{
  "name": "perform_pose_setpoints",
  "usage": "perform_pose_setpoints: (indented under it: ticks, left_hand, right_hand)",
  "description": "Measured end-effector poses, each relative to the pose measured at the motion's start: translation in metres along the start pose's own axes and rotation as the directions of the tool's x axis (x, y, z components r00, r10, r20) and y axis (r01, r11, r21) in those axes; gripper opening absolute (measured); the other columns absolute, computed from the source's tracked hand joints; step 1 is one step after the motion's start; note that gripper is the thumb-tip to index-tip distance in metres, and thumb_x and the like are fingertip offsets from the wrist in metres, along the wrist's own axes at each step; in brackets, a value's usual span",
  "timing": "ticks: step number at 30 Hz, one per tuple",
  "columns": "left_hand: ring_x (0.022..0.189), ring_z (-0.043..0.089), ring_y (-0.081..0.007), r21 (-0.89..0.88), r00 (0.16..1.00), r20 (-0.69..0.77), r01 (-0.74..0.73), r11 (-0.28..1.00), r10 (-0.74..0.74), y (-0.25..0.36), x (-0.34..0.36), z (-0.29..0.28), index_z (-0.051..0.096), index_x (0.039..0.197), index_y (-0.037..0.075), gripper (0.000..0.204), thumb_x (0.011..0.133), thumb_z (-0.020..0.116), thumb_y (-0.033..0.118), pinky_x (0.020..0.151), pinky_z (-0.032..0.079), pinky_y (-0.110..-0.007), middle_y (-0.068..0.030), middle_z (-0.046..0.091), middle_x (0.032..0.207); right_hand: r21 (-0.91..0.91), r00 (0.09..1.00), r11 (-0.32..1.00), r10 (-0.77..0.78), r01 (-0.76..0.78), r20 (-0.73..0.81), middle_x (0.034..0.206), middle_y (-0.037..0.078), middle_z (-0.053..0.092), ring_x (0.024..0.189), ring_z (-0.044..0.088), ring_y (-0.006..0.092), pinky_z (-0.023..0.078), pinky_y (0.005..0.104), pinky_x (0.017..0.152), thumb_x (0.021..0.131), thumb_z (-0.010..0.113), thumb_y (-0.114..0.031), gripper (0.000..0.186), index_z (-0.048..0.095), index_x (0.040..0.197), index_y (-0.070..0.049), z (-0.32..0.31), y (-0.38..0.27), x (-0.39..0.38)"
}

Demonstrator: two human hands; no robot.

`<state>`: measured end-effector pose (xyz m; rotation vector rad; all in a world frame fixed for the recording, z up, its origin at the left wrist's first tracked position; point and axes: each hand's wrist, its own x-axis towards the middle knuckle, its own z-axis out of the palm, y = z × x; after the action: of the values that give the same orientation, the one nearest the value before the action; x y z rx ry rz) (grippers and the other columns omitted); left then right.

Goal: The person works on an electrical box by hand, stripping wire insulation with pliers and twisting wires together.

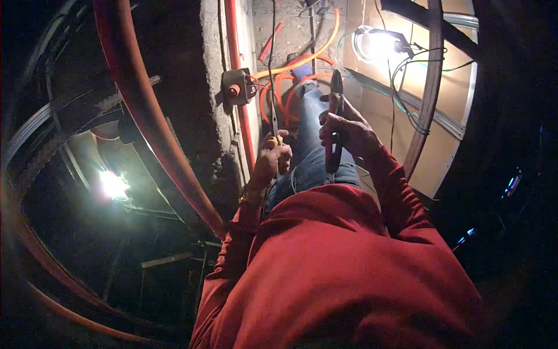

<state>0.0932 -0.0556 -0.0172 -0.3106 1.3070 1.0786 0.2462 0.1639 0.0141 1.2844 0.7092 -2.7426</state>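
Note:
My left hand (pixel 272 154) is closed on a yellow-handled item (pixel 275 141), with a thin strip (pixel 273 116) rising from it beside a dark cable; exactly what it is I cannot make out. In my right hand (pixel 346 131) is a pair of dark pliers with reddish handles (pixel 333 139), its jaws pointing up. Up and left of my hands, a dark junction box (pixel 237 87) with a red knob sits on a red conduit (pixel 245 128), wires coming out of it. Orange flexible tubes (pixel 317 52) loop around my outstretched jeans-clad leg (pixel 311 116).
A thick orange pipe (pixel 145 134) runs along my left beside a concrete edge (pixel 212 116). Lit lamps glow at left (pixel 113 185) and upper right (pixel 383 45). Boards (pixel 436 163), metal channels, a wooden batten (pixel 419 139) and loose wires are on my right.

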Motion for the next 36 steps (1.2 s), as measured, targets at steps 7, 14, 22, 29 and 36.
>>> perform_pose_setpoints:
  ticks: [7, 14, 22, 29, 36]
  left_hand:
    - [0.050, 0.062, -0.0202, -0.054, 0.980, -0.091, -0.184, 0.981, 0.179, -0.010, 0.000, -0.004, 0.050, 0.104, 0.007, 0.019, 0.093, 0.064, 0.013, 0.039, 0.047, -0.032, -0.0233, 0.073, 0.094]
    - [0.061, 0.072, -0.0247, 0.052, 0.984, -0.064, -0.165, 0.985, 0.169, -0.015, 0.009, -0.013, 0.049, 0.110, 0.000, 0.027, 0.096, 0.065, 0.018, 0.053, 0.058, -0.034, -0.0220, 0.072, 0.099]
    - [0.077, 0.076, -0.0276, -0.206, 0.991, -0.122, -0.087, 0.975, 0.063, -0.001, -0.008, 0.008, 0.055, 0.114, 0.004, 0.019, 0.101, 0.060, 0.017, 0.065, 0.062, -0.038, -0.0185, 0.074, 0.098]
    - [0.105, 0.072, -0.0298, -0.378, 0.990, 0.049, -0.106, 0.920, 0.135, 0.001, -0.012, 0.007, 0.056, 0.111, 0.006, 0.014, 0.107, 0.058, 0.019, 0.080, 0.063, -0.046, -0.0178, 0.071, 0.114]
    - [0.106, 0.071, -0.0257, -0.356, 0.984, 0.079, -0.119, 0.927, 0.157, -0.005, -0.013, 0.000, 0.055, 0.103, 0.009, 0.015, 0.106, 0.062, 0.022, 0.081, 0.062, -0.042, -0.0156, 0.070, 0.116]
  right_hand:
    - [-0.173, 0.997, 0.982, -0.080, 0.076, -0.014, 0.106, 0.011, 0.066, 0.082, 0.071, 0.0212, 0.059, 0.0373, 0.070, 0.097, 0.073, -0.015, 0.049, 0.045, 0.135, -0.005, 0.003, 0.014, 0.010]
    - [-0.393, 0.973, 0.919, -0.129, 0.043, -0.193, 0.090, 0.010, 0.061, 0.075, 0.071, 0.0219, 0.060, 0.0337, 0.062, 0.091, 0.077, -0.011, 0.043, 0.041, 0.114, -0.003, 0.006, 0.029, 0.035]
    - [-0.618, 0.996, 0.784, -0.086, 0.062, -0.009, 0.090, 0.004, 0.063, 0.080, 0.067, 0.0152, 0.056, 0.0325, 0.071, 0.082, 0.078, -0.009, 0.032, 0.059, 0.107, -0.001, 0.003, 0.019, 0.049]
    - [-0.451, 0.961, 0.878, -0.037, 0.162, 0.275, 0.095, 0.001, 0.064, 0.086, 0.060, 0.0138, 0.051, 0.0311, 0.078, 0.080, 0.080, -0.012, 0.041, 0.068, 0.118, -0.004, 0.008, 0.005, 0.047]
    - [-0.884, 0.938, 0.322, -0.181, 0.340, 0.295, 0.091, 0.009, 0.063, 0.083, 0.059, 0.0219, 0.050, 0.0369, 0.076, 0.091, 0.078, -0.027, 0.035, 0.066, 0.112, -0.002, 0.010, 0.017, 0.073]
